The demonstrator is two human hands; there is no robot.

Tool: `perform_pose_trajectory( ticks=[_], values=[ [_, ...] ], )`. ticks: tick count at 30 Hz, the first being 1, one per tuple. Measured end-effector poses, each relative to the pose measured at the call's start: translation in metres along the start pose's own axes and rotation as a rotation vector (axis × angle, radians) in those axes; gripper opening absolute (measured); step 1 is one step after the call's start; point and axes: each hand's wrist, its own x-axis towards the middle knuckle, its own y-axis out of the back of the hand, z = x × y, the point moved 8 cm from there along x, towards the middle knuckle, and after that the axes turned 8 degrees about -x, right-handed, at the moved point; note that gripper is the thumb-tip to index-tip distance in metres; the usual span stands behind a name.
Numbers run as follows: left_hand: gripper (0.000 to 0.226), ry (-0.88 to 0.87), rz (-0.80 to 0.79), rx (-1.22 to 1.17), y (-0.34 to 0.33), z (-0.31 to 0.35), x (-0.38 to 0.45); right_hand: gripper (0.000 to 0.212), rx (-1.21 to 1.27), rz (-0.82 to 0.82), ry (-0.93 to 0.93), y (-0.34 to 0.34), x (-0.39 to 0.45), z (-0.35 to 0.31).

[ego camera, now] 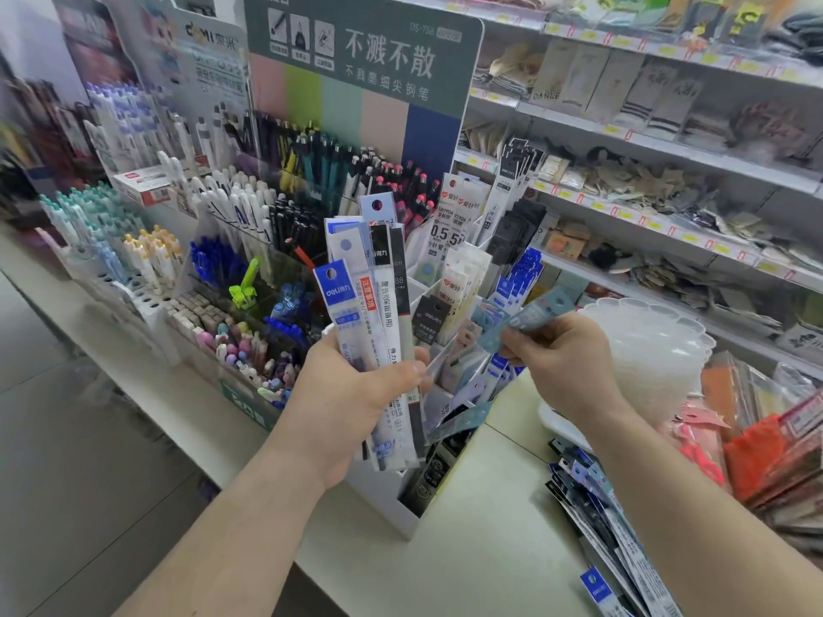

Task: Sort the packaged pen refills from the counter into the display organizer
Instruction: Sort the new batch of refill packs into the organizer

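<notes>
Two hands work over a pale, smooth tabletop in a stationery shop. The left hand (pixel 356 389) grips a fanned bundle of refill packs (pixel 374 313), at least six flat, narrow plastic sleeves held upright, fingers curled round their lower halves. The right hand (pixel 563 356) pinches one single pack (pixel 527 318), a pale blue sleeve tilted toward the left, just above the organizer (pixel 412 521), a white cardboard box of slanted compartments already stuffed with more packs. On the tabletop at the near right lies a loose pile of packs (pixel 610 518), too overlapped to count. Beside it on the right sits a stack of clear scalloped plastic trays (pixel 654 349). To the far left stand racks of pens (pixel 231 207), and behind the organizer rises a tall display sign (pixel 369 73). White wall shelves (pixel 645 140) on the right carry packaged goods.
</notes>
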Motion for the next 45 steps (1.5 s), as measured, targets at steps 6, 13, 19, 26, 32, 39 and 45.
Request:
perform_pose_trajectory(
  ticks=[6,13,19,26,32,39,45],
  values=[
    [0.031,0.017,-0.002,0.011,0.001,-0.003,-0.001,0.006,-0.314,-0.027,-0.046,-0.019,0.017,0.021],
    [0.032,0.020,0.004,0.030,0.001,-0.007,-0.004,0.010,-0.593,-0.306,-0.080,-0.059,0.025,0.034],
    [0.030,0.053,0.011,0.036,0.002,-0.012,-0.006,0.009,-0.478,-0.364,-0.202,-0.069,0.026,0.047],
    [0.047,0.082,-0.022,0.073,-0.010,-0.015,-0.007,0.011,-0.346,-0.399,-0.278,-0.072,0.022,0.057],
    [0.040,0.123,-0.078,0.024,-0.024,-0.022,-0.007,0.006,-0.086,-0.175,-0.272,-0.013,0.007,0.015],
    [0.034,0.227,-0.242,-0.008,-0.055,-0.041,-0.011,0.015,0.148,-0.163,-0.099,0.004,-0.062,-0.050],
    [0.041,0.281,-0.374,-0.049,-0.077,-0.053,-0.015,0.019,0.195,-0.142,-0.129,0.009,-0.074,-0.029]
  ],
)
